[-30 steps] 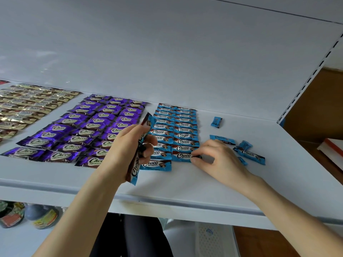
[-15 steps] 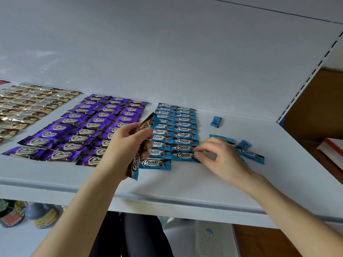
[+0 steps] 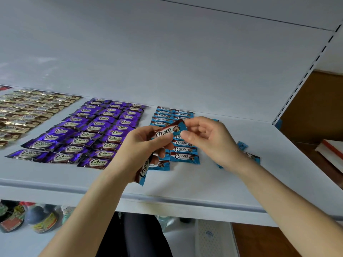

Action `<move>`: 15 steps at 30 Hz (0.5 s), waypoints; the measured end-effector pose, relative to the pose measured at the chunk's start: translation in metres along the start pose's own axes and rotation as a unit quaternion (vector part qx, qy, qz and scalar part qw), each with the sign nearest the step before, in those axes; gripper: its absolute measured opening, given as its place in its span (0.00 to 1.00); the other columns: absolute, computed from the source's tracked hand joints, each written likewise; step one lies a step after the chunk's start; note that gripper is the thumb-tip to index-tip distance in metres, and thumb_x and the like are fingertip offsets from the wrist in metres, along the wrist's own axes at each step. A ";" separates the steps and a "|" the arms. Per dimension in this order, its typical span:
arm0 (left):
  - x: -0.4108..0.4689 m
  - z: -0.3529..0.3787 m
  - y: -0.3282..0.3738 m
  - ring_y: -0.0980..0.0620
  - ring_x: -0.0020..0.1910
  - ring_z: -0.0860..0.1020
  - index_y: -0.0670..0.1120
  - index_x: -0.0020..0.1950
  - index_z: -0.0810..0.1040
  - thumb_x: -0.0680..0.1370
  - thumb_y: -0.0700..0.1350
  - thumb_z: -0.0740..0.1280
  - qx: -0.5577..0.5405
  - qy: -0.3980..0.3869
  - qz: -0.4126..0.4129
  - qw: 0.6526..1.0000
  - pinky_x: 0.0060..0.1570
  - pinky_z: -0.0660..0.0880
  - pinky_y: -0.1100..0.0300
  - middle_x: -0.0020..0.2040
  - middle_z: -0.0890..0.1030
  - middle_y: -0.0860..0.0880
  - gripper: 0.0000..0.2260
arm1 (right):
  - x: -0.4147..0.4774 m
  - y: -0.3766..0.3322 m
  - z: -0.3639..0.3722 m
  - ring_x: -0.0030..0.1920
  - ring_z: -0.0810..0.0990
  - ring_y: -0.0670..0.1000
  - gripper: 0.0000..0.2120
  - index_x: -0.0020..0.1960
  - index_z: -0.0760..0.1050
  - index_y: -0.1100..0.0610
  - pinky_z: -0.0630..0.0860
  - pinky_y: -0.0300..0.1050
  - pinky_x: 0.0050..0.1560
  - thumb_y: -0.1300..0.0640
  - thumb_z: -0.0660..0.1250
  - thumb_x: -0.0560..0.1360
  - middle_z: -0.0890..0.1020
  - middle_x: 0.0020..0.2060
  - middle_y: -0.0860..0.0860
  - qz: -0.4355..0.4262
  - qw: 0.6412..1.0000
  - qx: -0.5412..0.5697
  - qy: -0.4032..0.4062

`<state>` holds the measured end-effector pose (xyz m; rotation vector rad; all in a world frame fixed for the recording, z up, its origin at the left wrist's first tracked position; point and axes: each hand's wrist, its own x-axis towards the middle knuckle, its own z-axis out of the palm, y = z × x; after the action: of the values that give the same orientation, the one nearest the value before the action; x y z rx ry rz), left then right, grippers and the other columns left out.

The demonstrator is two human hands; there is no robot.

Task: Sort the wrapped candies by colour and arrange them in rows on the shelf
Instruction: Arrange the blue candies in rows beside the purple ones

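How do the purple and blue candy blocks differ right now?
The purple block is three candies wide; the blue block two. Purple shows almost whole; blue is partly behind the left hand and right hand, which hold one blue candy between them. Both are neat Choco rows on the shelf.

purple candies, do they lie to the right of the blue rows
No, the purple candies lie left of the blue rows, beside the gold candies.

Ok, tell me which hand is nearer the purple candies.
Left. The left hand, gripping blue candies, sits at the right edge of the purple candies. The right hand is farther right, above the blue rows, pinching the top held candy's end.
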<state>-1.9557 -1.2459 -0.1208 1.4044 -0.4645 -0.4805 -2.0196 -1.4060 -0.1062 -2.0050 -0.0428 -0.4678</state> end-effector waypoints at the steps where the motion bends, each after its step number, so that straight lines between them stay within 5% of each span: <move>1: -0.002 0.000 0.000 0.57 0.24 0.72 0.43 0.45 0.78 0.72 0.43 0.69 0.002 -0.005 -0.001 1.000 0.22 0.68 0.67 0.33 0.82 0.48 0.05 | 0.000 0.001 0.000 0.35 0.80 0.39 0.10 0.44 0.74 0.49 0.76 0.32 0.41 0.63 0.68 0.72 0.81 0.34 0.44 0.007 1.000 0.029 0.005; 8: -0.007 -0.003 0.001 0.58 0.23 0.73 0.40 0.45 0.78 0.77 0.43 0.63 -0.027 0.018 -0.017 0.999 0.21 0.68 0.68 0.35 0.83 0.47 0.07 | -0.003 0.001 -0.005 0.32 0.78 0.40 0.10 0.45 0.73 0.51 0.74 0.33 0.36 0.67 0.65 0.74 0.81 0.29 0.44 0.032 0.997 0.063 0.020; 12: -0.008 -0.003 -0.001 0.58 0.22 0.72 0.40 0.40 0.77 0.77 0.41 0.64 0.005 0.004 -0.017 1.000 0.21 0.67 0.68 0.31 0.82 0.47 0.07 | -0.009 0.007 -0.007 0.45 0.78 0.40 0.10 0.49 0.75 0.43 0.73 0.33 0.43 0.52 0.70 0.69 0.79 0.43 0.41 -0.094 0.992 -0.082 -0.001; 15: -0.009 -0.001 -0.003 0.58 0.22 0.72 0.40 0.41 0.78 0.77 0.41 0.64 0.003 -0.003 -0.027 1.000 0.21 0.67 0.68 0.32 0.82 0.46 0.08 | -0.016 0.015 -0.009 0.42 0.76 0.38 0.10 0.47 0.80 0.53 0.71 0.30 0.42 0.50 0.67 0.69 0.78 0.41 0.39 -0.152 0.978 -0.144 0.007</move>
<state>-1.9629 -1.2405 -0.1239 1.4242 -0.4340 -0.5281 -2.0340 -1.4182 -0.1208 -2.2917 -0.2908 -0.7169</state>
